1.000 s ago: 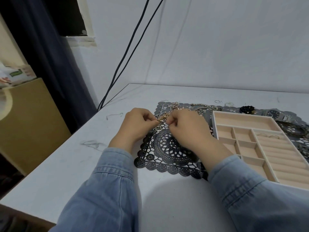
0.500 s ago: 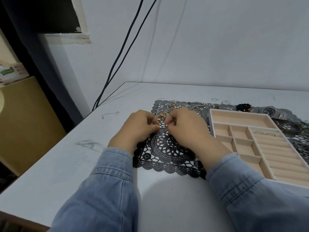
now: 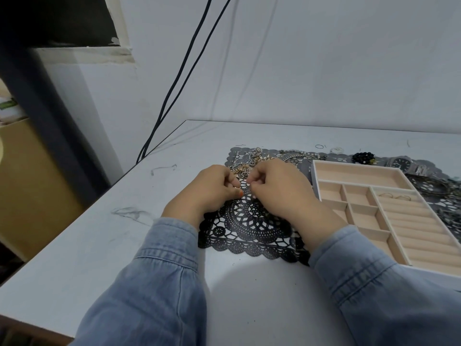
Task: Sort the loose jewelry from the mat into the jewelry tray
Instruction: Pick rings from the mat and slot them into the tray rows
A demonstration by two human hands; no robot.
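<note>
Here a white table [image 3: 74, 245] meets a pale wall [image 3: 324, 58] with two black cables [image 3: 179, 78] running down it. On it lies a black lace mat [image 3: 249, 231], chains [image 3: 249, 163] tangled at its far end. Left hand [image 3: 207, 193] and right hand [image 3: 282, 188] pinch those chains, fingers curled. The tray [image 3: 314, 178] sits right of the hands, over the mat; bare tabletop lies left and near.

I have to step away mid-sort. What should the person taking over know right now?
Left hand and right hand: both pinched on the tangled chains at the far left of the black lace mat.
Jewelry tray: on the right, a few rings in the ring rolls; other compartments in view empty.
Left: chains, black bead piece, wristwatch, bangles behind the tray.
</note>
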